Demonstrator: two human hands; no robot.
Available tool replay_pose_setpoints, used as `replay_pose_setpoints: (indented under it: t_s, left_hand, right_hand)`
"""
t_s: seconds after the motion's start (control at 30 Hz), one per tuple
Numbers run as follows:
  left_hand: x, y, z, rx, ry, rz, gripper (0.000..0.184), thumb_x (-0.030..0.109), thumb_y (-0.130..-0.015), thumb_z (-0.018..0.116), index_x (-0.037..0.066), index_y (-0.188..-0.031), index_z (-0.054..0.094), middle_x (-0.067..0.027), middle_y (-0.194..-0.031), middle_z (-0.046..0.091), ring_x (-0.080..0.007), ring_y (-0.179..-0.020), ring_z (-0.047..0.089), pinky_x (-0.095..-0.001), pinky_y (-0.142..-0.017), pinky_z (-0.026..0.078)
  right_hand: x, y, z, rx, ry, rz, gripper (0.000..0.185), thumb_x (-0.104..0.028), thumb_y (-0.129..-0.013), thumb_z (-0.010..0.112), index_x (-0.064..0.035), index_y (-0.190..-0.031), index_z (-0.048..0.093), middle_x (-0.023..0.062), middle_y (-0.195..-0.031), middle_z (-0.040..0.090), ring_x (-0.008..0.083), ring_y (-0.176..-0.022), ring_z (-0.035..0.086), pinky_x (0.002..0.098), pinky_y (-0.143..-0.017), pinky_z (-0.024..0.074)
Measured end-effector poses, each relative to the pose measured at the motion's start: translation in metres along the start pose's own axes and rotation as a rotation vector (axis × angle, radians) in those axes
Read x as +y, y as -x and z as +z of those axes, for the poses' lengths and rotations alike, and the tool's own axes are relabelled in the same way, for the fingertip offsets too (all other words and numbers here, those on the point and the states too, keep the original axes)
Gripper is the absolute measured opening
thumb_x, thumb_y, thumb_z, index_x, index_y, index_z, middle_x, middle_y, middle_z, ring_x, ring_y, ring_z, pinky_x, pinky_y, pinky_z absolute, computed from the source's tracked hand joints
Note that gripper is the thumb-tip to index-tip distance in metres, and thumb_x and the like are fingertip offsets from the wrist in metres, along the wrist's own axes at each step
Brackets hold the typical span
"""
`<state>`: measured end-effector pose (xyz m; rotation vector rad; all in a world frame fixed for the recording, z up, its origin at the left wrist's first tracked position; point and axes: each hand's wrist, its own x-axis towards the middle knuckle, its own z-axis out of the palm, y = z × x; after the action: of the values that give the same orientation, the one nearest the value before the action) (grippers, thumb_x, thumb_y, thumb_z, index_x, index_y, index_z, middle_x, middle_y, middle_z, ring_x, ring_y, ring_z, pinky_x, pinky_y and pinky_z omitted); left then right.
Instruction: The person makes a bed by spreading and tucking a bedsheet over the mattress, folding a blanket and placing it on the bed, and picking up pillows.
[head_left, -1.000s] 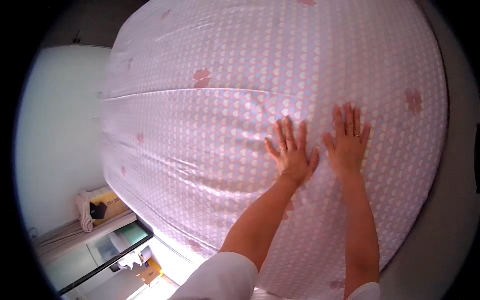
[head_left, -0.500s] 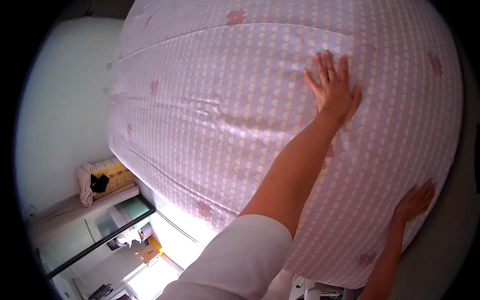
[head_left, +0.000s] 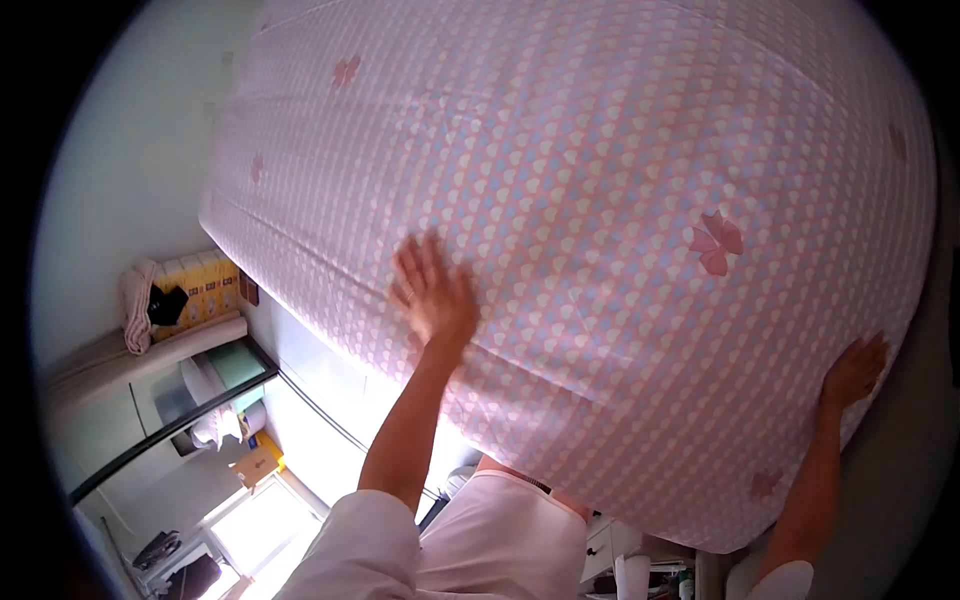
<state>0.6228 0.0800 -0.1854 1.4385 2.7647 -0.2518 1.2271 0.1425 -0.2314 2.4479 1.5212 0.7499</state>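
Note:
A pink bed sheet (head_left: 560, 170) printed with pale hearts and darker bows is spread over a broad, bed-sized surface. My left hand (head_left: 435, 300) is over the sheet near its lower left side, fingers spread and slightly blurred. Whether its palm presses on the cloth I cannot tell. Close to the right edge, my right hand (head_left: 857, 370) lies flat on the sheet with its fingers stretched out. Soft creases run across the cloth beside my left hand. Neither hand holds anything.
A yellow patterned package (head_left: 200, 290) with a pink cloth (head_left: 137, 305) rests on a ledge by the wall at left. Below are a dark-framed glass partition (head_left: 185, 430) and a cardboard box (head_left: 254, 466). White drawers (head_left: 600, 550) stand near the bottom edge.
My left hand has swept from the upper right of the sheet toward its lower left side. My right hand stays by the right edge. Several creases in the middle look smoother.

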Motion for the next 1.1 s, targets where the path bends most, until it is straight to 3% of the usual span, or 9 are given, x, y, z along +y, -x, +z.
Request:
replay_pose_setpoints:
  t_s: [0.17, 0.2, 0.37, 0.4, 0.43, 0.5, 0.57, 1.0, 1.1]
  left_hand:
    - [-0.182, 0.081, 0.061, 0.161, 0.272, -0.316, 0.063, 0.045, -0.091, 0.035, 0.012, -0.141, 0.016, -0.0095, -0.145, 0.018, -0.0295, -0.133, 0.017, -0.0504, -0.103, 0.017]
    - [-0.207, 0.085, 0.062, -0.139, 0.437, -0.768, 0.066, 0.051, -0.091, 0.028, 0.008, -0.140, 0.017, -0.0105, -0.145, 0.019, -0.0297, -0.132, 0.020, -0.0497, -0.103, 0.020]
    - [-0.178, 0.090, 0.051, 0.104, 0.145, -0.778, 0.061, 0.043, -0.093, 0.030, 0.004, -0.139, 0.020, -0.0131, -0.146, 0.017, -0.0267, -0.135, 0.013, -0.0483, -0.107, 0.008]
    - [-0.148, 0.085, 0.041, 0.142, 0.286, -0.544, 0.060, 0.039, -0.092, 0.035, 0.003, -0.139, 0.020, -0.0128, -0.146, 0.017, -0.0262, -0.136, 0.010, -0.0487, -0.107, 0.007]
    - [-0.106, 0.078, 0.025, 0.179, 0.428, -0.309, 0.060, 0.035, -0.091, 0.040, 0.003, -0.138, 0.021, -0.0125, -0.146, 0.016, -0.0256, -0.136, 0.008, -0.0491, -0.107, 0.005]
    - [-0.025, 0.075, 0.003, 0.042, 0.320, 0.040, 0.062, 0.027, -0.087, 0.046, 0.003, -0.139, 0.020, -0.0120, -0.147, 0.014, -0.0254, -0.137, 0.007, -0.0501, -0.107, 0.004]
    - [0.022, 0.077, -0.007, -0.005, 0.302, 0.323, 0.065, 0.028, -0.086, 0.046, 0.005, -0.139, 0.018, -0.0114, -0.147, 0.011, -0.0261, -0.137, 0.006, -0.0517, -0.106, 0.003]
    - [0.031, 0.088, 0.017, 0.186, 0.240, 0.422, 0.060, 0.034, -0.089, 0.033, 0.006, -0.140, 0.018, -0.0130, -0.147, 0.014, -0.0322, -0.136, 0.008, -0.0558, -0.103, 0.004]
    - [0.034, 0.090, 0.019, 0.202, 0.219, 0.438, 0.059, 0.037, -0.091, 0.028, 0.007, -0.141, 0.017, -0.0116, -0.147, 0.013, -0.0309, -0.136, 0.008, -0.0545, -0.104, 0.004]
  right_hand:
    - [-0.003, 0.010, -0.015, -0.159, 0.088, 0.002, 0.049, -0.039, -0.095, 0.026, -0.0138, -0.138, 0.027, 0.0108, -0.142, 0.027, 0.0282, -0.128, 0.029, 0.0455, -0.100, 0.0299]
    - [-0.004, 0.018, -0.016, -0.230, -0.060, 0.089, 0.050, -0.038, -0.095, 0.027, -0.0120, -0.137, 0.027, 0.0121, -0.142, 0.027, 0.0291, -0.128, 0.029, 0.0474, -0.099, 0.0302]
    - [-0.080, 0.103, -0.068, -0.046, -0.140, 0.074, 0.057, -0.039, -0.093, 0.030, -0.0052, -0.138, 0.023, 0.0173, -0.142, 0.022, 0.0334, -0.131, 0.022, 0.0528, -0.101, 0.0205]
    - [-0.121, 0.119, -0.087, -0.317, 0.264, -0.071, 0.061, -0.044, -0.091, 0.030, -0.0054, -0.138, 0.022, 0.0170, -0.143, 0.021, 0.0336, -0.132, 0.020, 0.0529, -0.102, 0.0169]
    - [-0.171, 0.150, -0.148, 0.027, -0.382, -0.201, 0.064, -0.047, -0.090, 0.031, -0.0055, -0.138, 0.022, 0.0155, -0.143, 0.022, 0.0331, -0.132, 0.018, 0.0525, -0.104, 0.0140]
    - [-0.249, 0.199, -0.227, -0.271, -0.954, -0.315, 0.061, -0.044, -0.089, 0.032, -0.0065, -0.137, 0.025, 0.0149, -0.144, 0.021, 0.0308, -0.134, 0.017, 0.0583, -0.103, 0.0069]
    - [-0.288, 0.243, -0.255, -0.327, -0.856, -0.593, 0.061, -0.042, -0.085, 0.040, -0.0155, -0.138, 0.028, 0.0080, -0.145, 0.022, 0.0277, -0.134, 0.017, 0.0589, -0.102, 0.0103]
    - [0.101, 0.204, -0.111, -0.343, -0.312, 0.170, 0.055, -0.026, -0.089, 0.038, 0.0018, -0.134, 0.026, 0.0193, -0.139, 0.028, 0.0384, -0.126, 0.027, 0.0468, -0.102, 0.0221]
    - [0.121, 0.210, -0.098, -0.261, -0.469, 0.036, 0.056, -0.029, -0.089, 0.038, 0.0028, -0.134, 0.025, 0.0222, -0.136, 0.030, 0.0391, -0.122, 0.031, 0.0482, -0.100, 0.0232]
